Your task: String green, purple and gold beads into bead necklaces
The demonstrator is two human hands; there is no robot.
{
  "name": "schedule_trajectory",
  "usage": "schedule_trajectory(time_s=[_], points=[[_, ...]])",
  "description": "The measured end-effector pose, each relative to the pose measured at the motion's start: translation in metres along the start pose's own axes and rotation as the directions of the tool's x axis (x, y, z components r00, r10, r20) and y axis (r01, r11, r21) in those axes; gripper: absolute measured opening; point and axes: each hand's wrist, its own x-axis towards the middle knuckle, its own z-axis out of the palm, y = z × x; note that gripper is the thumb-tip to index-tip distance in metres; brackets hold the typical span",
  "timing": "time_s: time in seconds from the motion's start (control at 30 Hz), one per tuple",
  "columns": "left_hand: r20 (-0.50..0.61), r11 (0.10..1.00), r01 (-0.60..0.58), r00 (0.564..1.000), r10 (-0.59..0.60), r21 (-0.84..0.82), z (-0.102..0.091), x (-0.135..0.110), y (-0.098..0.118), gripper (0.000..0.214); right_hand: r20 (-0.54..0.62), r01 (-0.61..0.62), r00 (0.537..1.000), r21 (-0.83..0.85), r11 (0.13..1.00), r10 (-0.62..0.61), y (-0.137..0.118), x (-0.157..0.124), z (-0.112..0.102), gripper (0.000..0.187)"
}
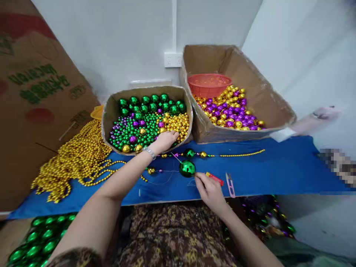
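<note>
Green bead (187, 168), pinched in my right hand (211, 192), wants steadying. My left hand (166, 141) is at gold beads (181, 123); its grip I can't tell.

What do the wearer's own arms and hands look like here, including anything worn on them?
Both hands, left and right, are ungloved. The left wrist wears a silver-coloured metallic band, watch or bracelet unclear; nothing shows on the right wrist. A dark sleeve edge with a yellowish-brown pattern shows on the left arm; the right forearm is bare, its sleeve out of view.
</note>
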Motion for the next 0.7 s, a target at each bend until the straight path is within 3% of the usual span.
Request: schedule_trajectory(time_s=[0.23,0.43,0.6,0.67,0.7], points=[[-0.054,0.997,0.064,0.996,-0.067,-0.049,-0.003,-0.005,-0.018,0.027,0.016,-0.052,0.999,0.023,0.998,0.051,-0.003,0.000,0.002,0.016],[-0.059,0.988,0.047,0.997,-0.056,-0.149,0.006,0.002,-0.009,0.025,0.015,-0.035,0.999,0.011,0.999,0.034,-0.006,0.003,0.005,0.018],[-0.128,0.952,0.077,0.985,-0.119,-0.297,0.003,-0.003,-0.005,0.023,-0.012,-0.048,0.999,-0.003,0.999,0.047,-0.008,0.003,-0.001,0.017],[-0.157,0.886,0.090,0.971,-0.179,-0.456,-0.002,-0.012,-0.003,0.021,-0.024,-0.068,0.997,-0.013,0.998,0.068,-0.008,0.003,-0.005,0.017],[-0.155,0.781,0.086,0.961,-0.229,-0.619,-0.004,-0.019,-0.002,0.021,-0.029,-0.077,0.997,-0.016,0.997,0.076,-0.008,0.003,-0.007,0.017]])
